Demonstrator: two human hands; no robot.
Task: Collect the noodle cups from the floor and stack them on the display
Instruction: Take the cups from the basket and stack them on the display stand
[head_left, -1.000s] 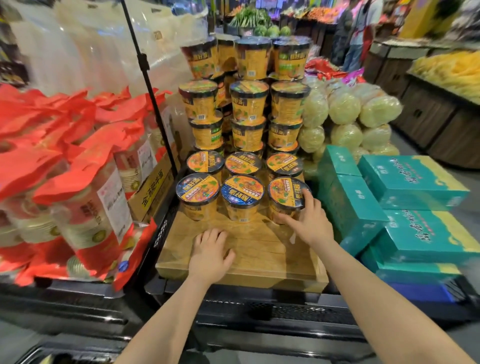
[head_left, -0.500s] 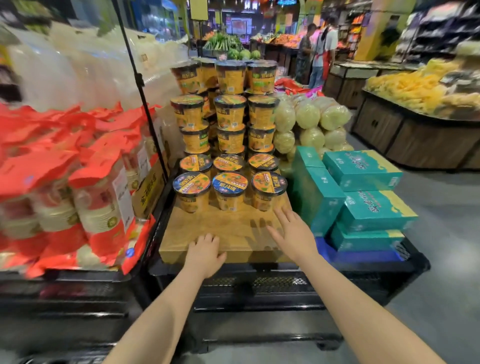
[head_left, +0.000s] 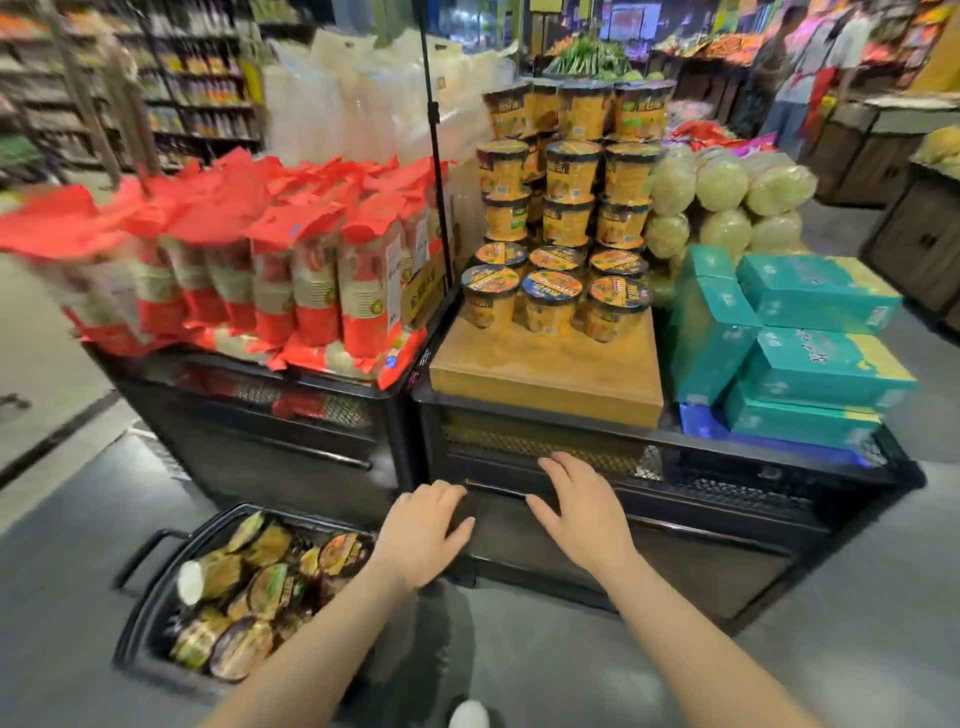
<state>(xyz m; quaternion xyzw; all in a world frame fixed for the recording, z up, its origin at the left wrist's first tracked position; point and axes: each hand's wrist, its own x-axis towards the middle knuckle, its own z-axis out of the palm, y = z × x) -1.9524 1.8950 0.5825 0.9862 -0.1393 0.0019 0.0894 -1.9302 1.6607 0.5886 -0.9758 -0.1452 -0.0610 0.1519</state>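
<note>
On the near left floor sits a black basket (head_left: 156, 597) heaped with noodle cups (head_left: 260, 592), their lids blurred and its near corner hidden by the left forearm. Above it, red noodle packs (head_left: 317, 270) crowd a black stand, smeared by motion at the far left. Left hand (head_left: 423, 535) hangs empty over the basket's right edge, fingers loosely curled. Right hand (head_left: 584, 506), also empty with fingers spread, is in front of the display's mesh front (head_left: 545, 447). Farther back, stacked cups (head_left: 563, 218) rise on a wooden surface (head_left: 545, 374); rear ones are hidden. Teal boxes (head_left: 810, 338) stand at right.
</note>
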